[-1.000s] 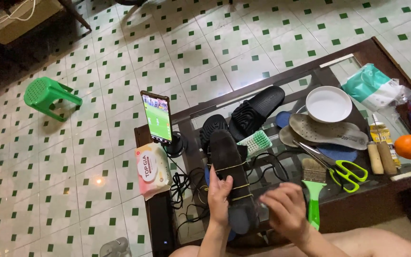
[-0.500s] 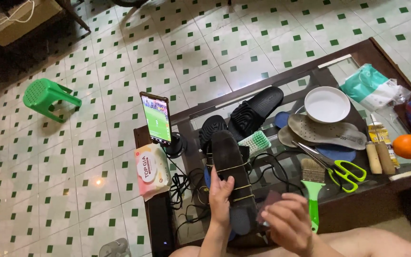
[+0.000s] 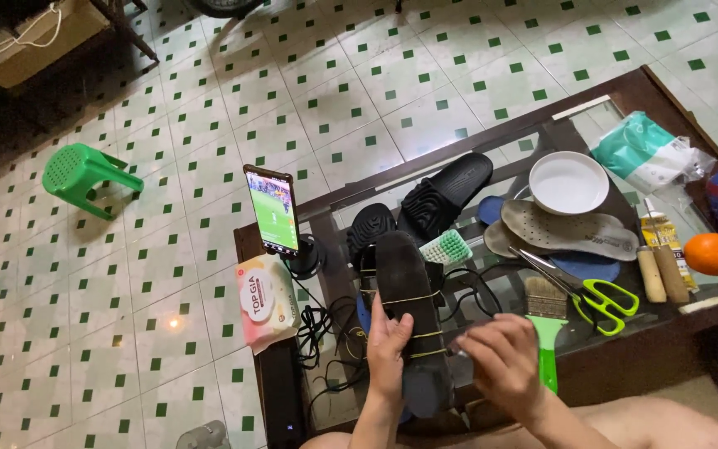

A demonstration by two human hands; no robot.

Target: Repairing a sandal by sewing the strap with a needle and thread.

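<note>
On the glass-topped table point(image 3: 542, 133), just beside the upright phone point(image 3: 272, 209), we see a dark shoe point(image 3: 405, 316) lying sole-up, bound crosswise by several rounds of yellowish cord point(image 3: 413, 298). Our left hand point(image 3: 388, 349) grips the shoe's edge on the side toward the phone, fingers curled over the sole and pressing on the cord. Our right hand point(image 3: 504, 366) sits on the far side of the shoe from the phone, fingers bunched together as if pinching something small; what it holds we cannot tell. Farther from the phone than the shoe lie a green-handled brush point(image 3: 546, 333), green-handled scissors point(image 3: 596, 295), two insoles point(image 3: 567, 231), a white bowl point(image 3: 568, 183) and an orange point(image 3: 712, 254). A black slide sandal point(image 3: 446, 195) rests between the phone and the bowl.
</note>
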